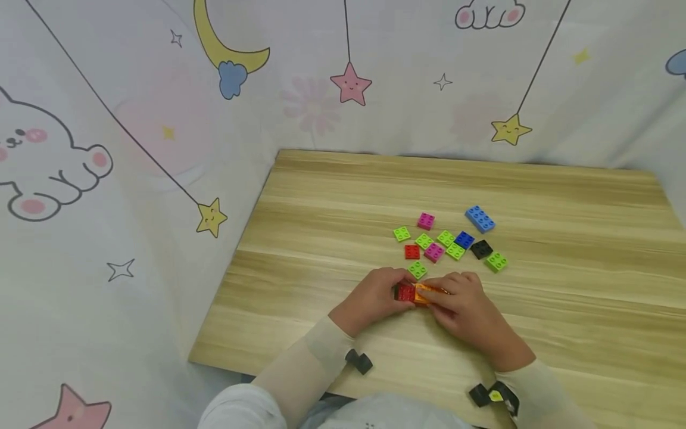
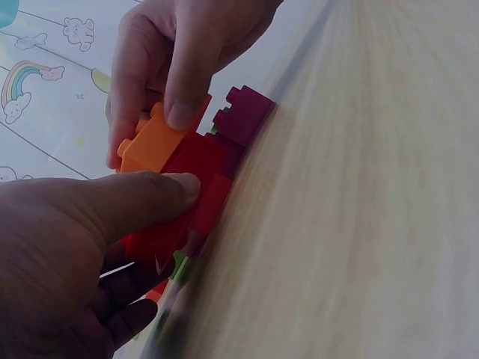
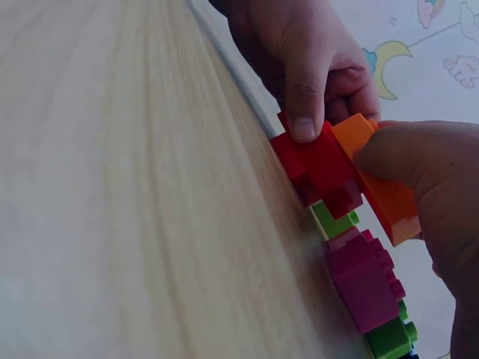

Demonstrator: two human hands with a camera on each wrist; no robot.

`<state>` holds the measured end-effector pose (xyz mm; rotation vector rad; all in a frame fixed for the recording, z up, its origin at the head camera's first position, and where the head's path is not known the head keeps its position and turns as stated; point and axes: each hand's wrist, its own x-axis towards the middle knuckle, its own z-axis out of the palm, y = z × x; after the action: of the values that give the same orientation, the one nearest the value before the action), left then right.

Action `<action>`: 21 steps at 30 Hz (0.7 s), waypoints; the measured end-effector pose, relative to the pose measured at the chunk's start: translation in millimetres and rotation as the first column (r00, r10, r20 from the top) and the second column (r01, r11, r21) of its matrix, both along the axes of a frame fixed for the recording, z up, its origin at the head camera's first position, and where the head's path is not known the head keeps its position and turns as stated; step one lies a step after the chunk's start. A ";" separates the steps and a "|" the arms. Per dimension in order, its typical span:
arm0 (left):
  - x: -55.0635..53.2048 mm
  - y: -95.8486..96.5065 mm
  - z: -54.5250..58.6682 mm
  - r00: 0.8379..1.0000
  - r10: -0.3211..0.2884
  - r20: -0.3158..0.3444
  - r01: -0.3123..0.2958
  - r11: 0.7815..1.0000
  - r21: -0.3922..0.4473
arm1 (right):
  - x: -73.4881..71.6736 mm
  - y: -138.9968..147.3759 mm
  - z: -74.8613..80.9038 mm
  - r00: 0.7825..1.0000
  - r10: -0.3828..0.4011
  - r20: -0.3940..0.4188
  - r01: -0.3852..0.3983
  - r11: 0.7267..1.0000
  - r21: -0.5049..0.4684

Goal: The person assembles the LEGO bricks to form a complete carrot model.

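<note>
My left hand (image 1: 379, 296) grips red building bricks (image 1: 405, 292) stacked low at the table's front, its thumb along their near side in the left wrist view. Between the thumb and fingers of my right hand (image 1: 465, 305) is an orange brick (image 1: 423, 293). In the right wrist view the orange brick (image 3: 383, 187) lies on top of the red bricks (image 3: 314, 164), slightly tilted with a thin gap along part of its lower edge. The fingers hide part of the stack. A lime green brick (image 1: 417, 270) lies just beyond my left fingertips.
Loose bricks are spread behind the hands: a red one (image 1: 412, 252), magenta ones (image 1: 434, 252), several lime ones (image 1: 401, 233), a dark blue one (image 1: 464, 240), a black one (image 1: 481, 249) and a longer light blue one (image 1: 480, 218). A printed curtain (image 1: 396, 125) borders the wooden table (image 1: 300, 226).
</note>
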<state>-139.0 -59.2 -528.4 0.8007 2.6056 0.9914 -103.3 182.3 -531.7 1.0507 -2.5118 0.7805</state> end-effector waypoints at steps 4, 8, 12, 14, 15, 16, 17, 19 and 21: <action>0.2 -0.1 0.2 1.000 0.007 0.014 -0.007 1.000 -0.004 | -0.9 -2.9 -1.4 1.000 0.000 -0.023 0.000 1.000 -0.021; 1.2 0.3 -0.1 1.000 0.001 0.019 0.000 1.000 -0.014 | 0.3 -5.8 -1.4 0.999 0.003 -0.044 -0.004 1.000 -0.020; 2.5 -1.2 0.0 1.000 0.002 0.021 -0.002 1.000 -0.014 | 1.5 -8.9 -1.3 0.999 0.014 -0.046 -0.015 1.000 -0.023; 2.8 -2.6 0.5 1.000 0.011 0.022 -0.011 1.000 -0.004 | 1.2 -10.3 -1.7 0.999 0.013 -0.034 -0.014 0.999 -0.035; 2.7 -3.2 0.6 1.000 0.013 0.020 -0.013 1.000 0.004 | 0.9 -10.7 -2.0 1.000 0.012 -0.021 -0.013 0.999 -0.045; 2.5 -3.5 0.7 1.000 0.014 0.017 -0.014 1.000 0.011 | 0.6 -10.7 -2.1 1.000 0.007 -0.006 -0.007 0.998 -0.058; 2.0 -3.5 0.6 1.000 0.011 0.013 -0.011 1.000 0.017 | 0.4 -10.4 -2.3 1.000 -0.002 0.005 0.002 0.998 -0.068; 1.1 -2.7 0.4 1.000 -0.003 0.005 0.003 1.000 0.021 | 0.4 -8.9 -2.6 1.000 -0.010 0.015 0.011 0.996 -0.084; 0.5 -1.3 -0.2 1.000 -0.019 -0.002 0.019 1.000 0.021 | 1.1 -7.0 -2.4 1.000 -0.011 0.017 0.013 0.996 -0.093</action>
<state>-138.5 -60.5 -528.6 0.8301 2.5888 1.0142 -102.2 175.3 -534.1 1.0012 -2.4669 0.8976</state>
